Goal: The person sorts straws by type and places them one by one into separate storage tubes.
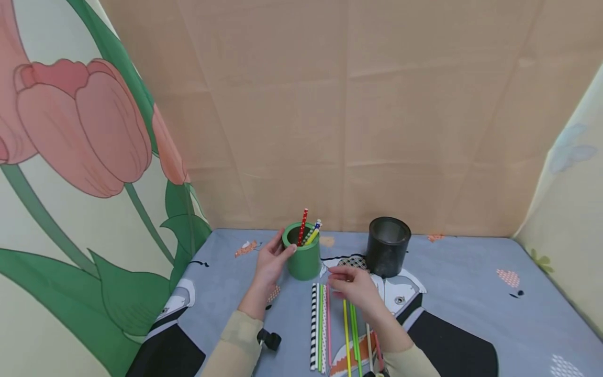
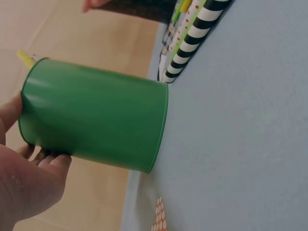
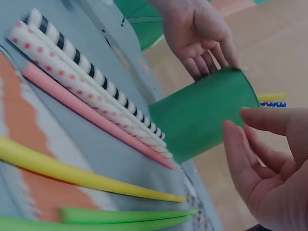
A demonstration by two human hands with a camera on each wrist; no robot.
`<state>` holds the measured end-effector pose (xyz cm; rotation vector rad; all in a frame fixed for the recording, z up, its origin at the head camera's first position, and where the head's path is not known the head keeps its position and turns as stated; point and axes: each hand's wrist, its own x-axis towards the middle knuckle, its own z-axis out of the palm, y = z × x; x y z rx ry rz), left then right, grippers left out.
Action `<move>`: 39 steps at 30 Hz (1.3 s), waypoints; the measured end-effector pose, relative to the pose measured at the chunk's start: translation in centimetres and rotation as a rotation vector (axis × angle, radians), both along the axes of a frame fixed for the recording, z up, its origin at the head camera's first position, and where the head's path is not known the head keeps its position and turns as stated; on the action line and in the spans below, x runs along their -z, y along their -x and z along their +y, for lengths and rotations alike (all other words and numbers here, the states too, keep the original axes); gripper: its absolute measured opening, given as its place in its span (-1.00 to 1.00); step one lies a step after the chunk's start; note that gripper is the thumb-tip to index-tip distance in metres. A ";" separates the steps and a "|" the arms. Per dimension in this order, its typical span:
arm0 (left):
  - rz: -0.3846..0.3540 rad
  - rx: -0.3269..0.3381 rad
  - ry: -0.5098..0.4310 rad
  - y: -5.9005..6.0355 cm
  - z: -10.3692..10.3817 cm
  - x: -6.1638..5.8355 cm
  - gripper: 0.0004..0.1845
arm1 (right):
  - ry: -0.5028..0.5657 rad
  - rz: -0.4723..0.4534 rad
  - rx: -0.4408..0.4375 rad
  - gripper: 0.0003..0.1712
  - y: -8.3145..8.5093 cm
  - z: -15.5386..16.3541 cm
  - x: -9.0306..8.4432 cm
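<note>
A green cup stands upright on the blue-grey cloth with a red dotted straw and a yellow one inside. My left hand grips the cup's left side, thumb at the rim; the left wrist view shows the cup held between thumb and fingers. My right hand hovers just right of the cup over several loose straws, fingers relaxed and holding nothing. Among them are a black-and-white striped straw, a pink straw and a yellow straw.
A black cup stands upright right of the green one, close behind my right hand. A tulip-printed panel walls the left side and beige cardboard the back. The printed cloth extends to the right.
</note>
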<state>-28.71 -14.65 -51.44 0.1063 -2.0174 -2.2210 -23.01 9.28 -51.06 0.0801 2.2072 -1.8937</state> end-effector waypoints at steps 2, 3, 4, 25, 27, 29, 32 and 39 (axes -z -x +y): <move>0.006 0.004 0.000 0.0 0.0 0.1 -0.24 | -0.016 -0.028 -0.011 -0.58 -0.6 0.1 0.6; 0.008 0.007 0.000 0.0 0.0 0.1 -0.23 | -0.026 -0.033 -0.016 -0.58 -0.9 0.1 0.9; 0.007 0.009 0.000 0.1 -0.1 0.1 -0.23 | -0.040 -0.041 -0.025 -0.57 -1.1 0.1 1.1; 0.018 0.024 -0.026 0.0 0.0 -0.4 -0.21 | -0.382 0.082 -0.082 -0.59 -2.4 -1.6 3.1; 0.012 0.023 -0.028 0.0 0.0 -0.3 -0.22 | -0.406 0.085 -0.081 -0.59 -2.5 -1.7 3.3; 0.009 0.023 -0.031 0.0 0.0 -0.2 -0.23 | -0.429 0.085 -0.083 -0.58 -2.4 -1.7 3.5; 0.009 0.025 -0.034 0.0 0.0 -0.1 -0.23 | -0.463 0.079 -0.090 -0.56 -2.5 -1.8 3.6; 0.017 0.029 -0.032 0.0 -0.1 0.1 -0.22 | -0.512 0.044 -0.115 -0.57 -2.8 -2.2 3.2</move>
